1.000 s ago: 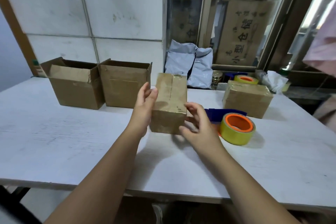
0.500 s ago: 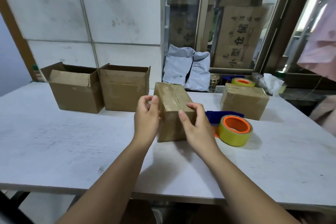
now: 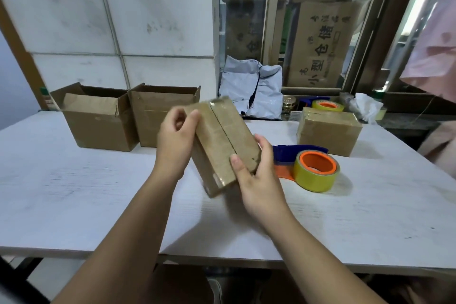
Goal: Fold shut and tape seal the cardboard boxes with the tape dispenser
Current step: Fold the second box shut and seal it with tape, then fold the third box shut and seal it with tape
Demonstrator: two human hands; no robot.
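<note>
Your right hand (image 3: 256,180) and left hand (image 3: 175,145) each keep a grip clamped on the small closed brown cardboard box (image 3: 222,145), tilted over the white worktop (image 3: 74,192). Glossy tape shows at both ends of its seam. Just right lies the blue tape dispenser with yellow roll (image 3: 313,168). Behind that sits a sealed brown cardboard box (image 3: 329,131). Far left stands an open brown cardboard box (image 3: 98,128), with a second open box (image 3: 158,118) just beside it.

Quantities: two open cardboard boxes (image 3: 98,128) (image 3: 158,116), two taped cardboard boxes (image 3: 222,140) (image 3: 328,131), two tape dispensers (image 3: 315,173) (image 3: 325,105), two grey mailer bags (image 3: 237,81) (image 3: 270,91), two hands (image 3: 175,145) (image 3: 259,180).
</note>
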